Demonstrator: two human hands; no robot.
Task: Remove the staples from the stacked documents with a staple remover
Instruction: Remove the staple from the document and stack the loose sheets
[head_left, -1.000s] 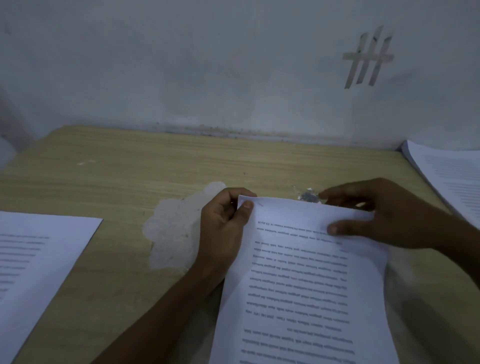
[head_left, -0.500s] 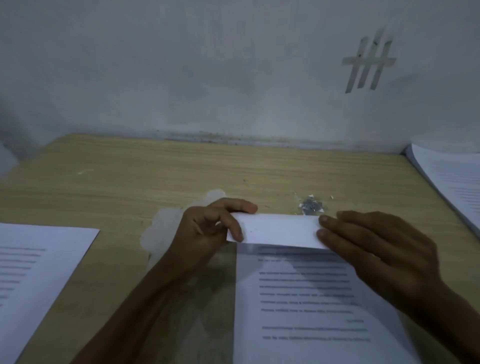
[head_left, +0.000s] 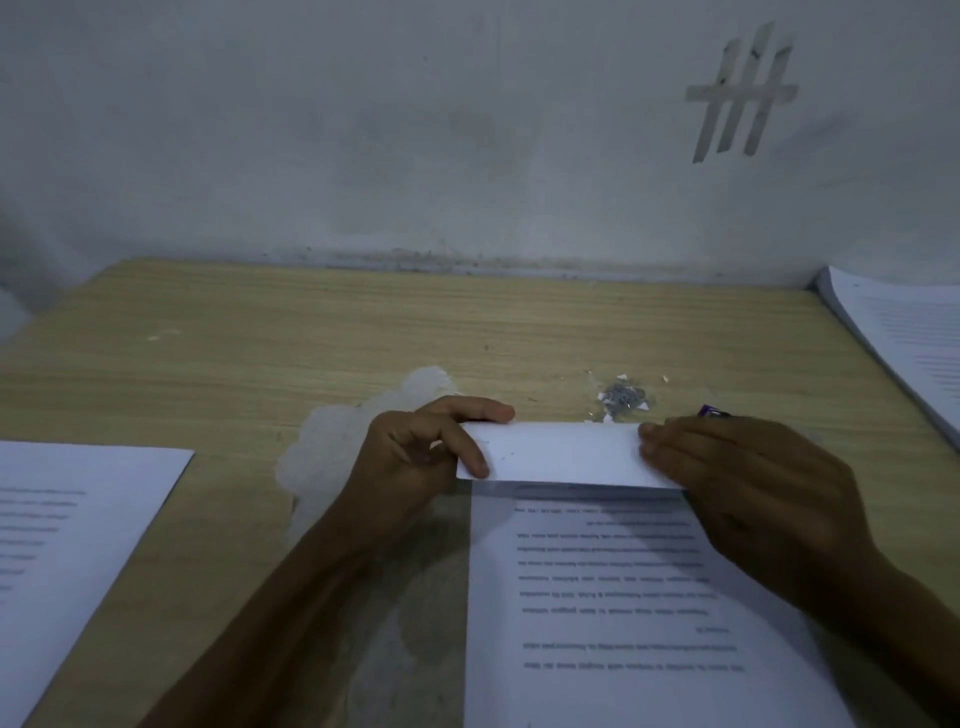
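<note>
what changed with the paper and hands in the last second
The top page went from lying flat to having its far edge folded back toward the person. The left hand kept pinching its left corner; the right hand shifted to press the flap's right end. Staple pile, left sheets and right stack stayed put.

A wooden counter (head_left: 260, 332) is set against a grey wall (head_left: 363, 130). Four strips of tape (head_left: 740, 96) are stuck high on the wall at the right, crossed like a little fence. A pale worn patch (head_left: 327, 452) is seen on the counter's top. Dark dirt (head_left: 415, 257) is seen where wall and counter meet.
</note>
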